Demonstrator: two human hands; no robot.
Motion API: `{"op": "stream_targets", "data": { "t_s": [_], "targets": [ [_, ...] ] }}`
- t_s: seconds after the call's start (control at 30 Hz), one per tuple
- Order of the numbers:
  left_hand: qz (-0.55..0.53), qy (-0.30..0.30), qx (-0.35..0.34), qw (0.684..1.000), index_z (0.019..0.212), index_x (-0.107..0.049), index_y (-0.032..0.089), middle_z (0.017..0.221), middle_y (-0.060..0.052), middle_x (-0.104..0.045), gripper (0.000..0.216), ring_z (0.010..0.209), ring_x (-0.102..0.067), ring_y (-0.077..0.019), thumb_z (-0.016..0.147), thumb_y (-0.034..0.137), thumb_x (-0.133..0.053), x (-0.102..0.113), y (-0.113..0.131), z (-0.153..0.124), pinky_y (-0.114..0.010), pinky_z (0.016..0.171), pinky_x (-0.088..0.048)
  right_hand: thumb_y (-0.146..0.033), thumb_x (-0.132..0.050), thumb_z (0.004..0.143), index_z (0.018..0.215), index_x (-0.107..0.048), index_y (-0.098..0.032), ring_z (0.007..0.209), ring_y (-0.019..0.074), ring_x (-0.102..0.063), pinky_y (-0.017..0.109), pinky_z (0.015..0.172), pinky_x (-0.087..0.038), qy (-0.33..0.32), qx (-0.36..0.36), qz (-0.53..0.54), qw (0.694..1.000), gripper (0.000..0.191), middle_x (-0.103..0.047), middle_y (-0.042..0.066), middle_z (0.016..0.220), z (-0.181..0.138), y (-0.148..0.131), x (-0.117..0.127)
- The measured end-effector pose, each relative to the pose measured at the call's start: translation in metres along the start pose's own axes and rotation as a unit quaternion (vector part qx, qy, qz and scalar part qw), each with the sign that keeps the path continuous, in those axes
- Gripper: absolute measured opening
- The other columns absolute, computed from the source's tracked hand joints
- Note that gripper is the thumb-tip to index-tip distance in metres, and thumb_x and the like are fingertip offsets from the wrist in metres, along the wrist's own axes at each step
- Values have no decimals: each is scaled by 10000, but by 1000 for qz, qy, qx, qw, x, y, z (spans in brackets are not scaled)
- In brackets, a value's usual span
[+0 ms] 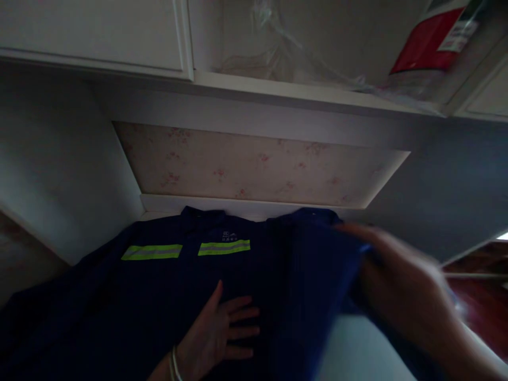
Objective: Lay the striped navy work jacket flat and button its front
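Observation:
A navy work jacket [130, 301] with a collar lies flat, with two yellow-green reflective strips [224, 247] and a small printed logo across its chest. My left hand [220, 330], a light bangle at its wrist, is over this jacket with fingers spread and nothing in them. I cannot tell whether it presses on the cloth. To its right is a second navy garment [305, 280], its collar at the back edge. My right hand [400, 286], smeared by motion, is closed on the raised edge of this garment, and its fingertips are partly hidden.
Overhead is a white cabinet with an open shelf [317, 91] that holds clear plastic wrap and a red-labelled package [428, 42]. Behind the garments stands a flower-patterned wall panel [254, 164]. White side panels [67, 169] flank the space, and something red [476, 307] shows at the far right.

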State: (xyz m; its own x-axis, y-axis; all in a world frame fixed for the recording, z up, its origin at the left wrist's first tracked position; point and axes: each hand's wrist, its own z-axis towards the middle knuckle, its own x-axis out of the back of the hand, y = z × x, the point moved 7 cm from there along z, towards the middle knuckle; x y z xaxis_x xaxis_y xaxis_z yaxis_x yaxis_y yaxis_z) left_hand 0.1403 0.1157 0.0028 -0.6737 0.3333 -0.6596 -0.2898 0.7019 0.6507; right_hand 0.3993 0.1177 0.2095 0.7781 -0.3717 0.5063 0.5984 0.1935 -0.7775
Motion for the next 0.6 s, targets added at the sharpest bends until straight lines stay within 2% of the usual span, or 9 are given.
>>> {"op": "stream_targets", "data": {
  "t_s": [0.03, 0.1, 0.13, 0.17, 0.23, 0.3, 0.37, 0.47, 0.6],
  "targets": [
    [-28, -12, 17, 999, 1252, -606, 154, 1340, -172, -592, 882, 1185, -592, -344, 803, 829, -257, -3, -5, 5, -525, 979, -480, -394, -656, 857, 1178, -669, -317, 1070, 230, -641, 381, 924, -539, -128, 48, -22, 990, 330, -679, 24, 1174, -11, -17, -31],
    [-29, 29, 21, 999, 1156, -659, 131, 1258, -164, -651, 807, 1213, -568, -358, 772, 803, -427, 10, -11, 15, -521, 1047, -427, -366, -611, 896, 1232, -640, -354, 1113, 220, -636, 334, 954, -522, -414, 118, -45, 902, 338, -672, -14, 1223, -53, -27, -91],
    [-13, 69, 8, 997, 1096, -684, 136, 1228, -147, -672, 732, 1251, -538, -351, 737, 758, -545, 23, -12, 19, -494, 1092, -388, -361, -580, 920, 1262, -617, -362, 1128, 209, -631, 313, 965, -512, -502, 117, -47, 856, 345, -661, -24, 1250, -74, -17, -107],
    [6, 106, -6, 994, 1042, -701, 147, 1209, -129, -686, 656, 1290, -503, -339, 684, 696, -656, 36, -11, 21, -461, 1128, -349, -374, -561, 931, 1274, -609, -356, 1140, 205, -625, 304, 979, -501, -526, 90, -46, 844, 346, -654, -24, 1265, -85, 4, -112],
    [36, 150, -26, 988, 972, -718, 156, 1172, -122, -706, 570, 1329, -463, -324, 596, 581, -780, 54, -11, 22, -416, 1155, -314, -454, -489, 947, 1283, -605, -304, 1196, 223, -585, 348, 1051, -446, -403, -5, -77, 912, 385, -621, 15, 1317, -81, 71, -90],
    [51, 132, 3, 990, 963, -722, 136, 1131, -146, -719, 588, 1305, -491, -332, 580, 577, -792, 55, -16, 23, -419, 1141, -337, -600, -490, 870, 1269, -602, -198, 1230, 304, -544, 465, 1127, -344, -127, -130, -138, 974, 578, -560, 113, 1376, -71, 154, -26],
    [75, 89, 50, 992, 990, -718, 89, 1071, -172, -734, 667, 1211, -575, -349, 583, 615, -773, 44, -22, 25, -434, 1094, -396, -713, -607, 693, 1311, -540, -175, 1158, 352, -585, 503, 1094, -381, 80, -333, -141, 929, 823, -549, 156, 1371, -88, 232, 36],
    [101, 58, 66, 991, 1182, -643, 80, 1062, -130, -745, 744, 1064, -663, -330, 580, 485, -810, 18, -21, 29, -442, 993, -479, -740, -638, 640, 1391, -436, -111, 1015, 349, -667, 462, 890, -551, 78, -466, -44, 880, 1000, -628, 212, 1233, -107, 279, 55],
    [187, 33, -25, 981, 1322, -558, 177, 1111, -34, -738, 674, 949, -692, -243, 661, 156, -690, -22, 7, 21, -356, 836, -531, -606, -742, 604, 1358, -497, -178, 979, 313, -692, 363, 808, -594, 52, -477, 86, 873, 901, -695, 137, 1154, -103, 244, 33]
  ]
}}
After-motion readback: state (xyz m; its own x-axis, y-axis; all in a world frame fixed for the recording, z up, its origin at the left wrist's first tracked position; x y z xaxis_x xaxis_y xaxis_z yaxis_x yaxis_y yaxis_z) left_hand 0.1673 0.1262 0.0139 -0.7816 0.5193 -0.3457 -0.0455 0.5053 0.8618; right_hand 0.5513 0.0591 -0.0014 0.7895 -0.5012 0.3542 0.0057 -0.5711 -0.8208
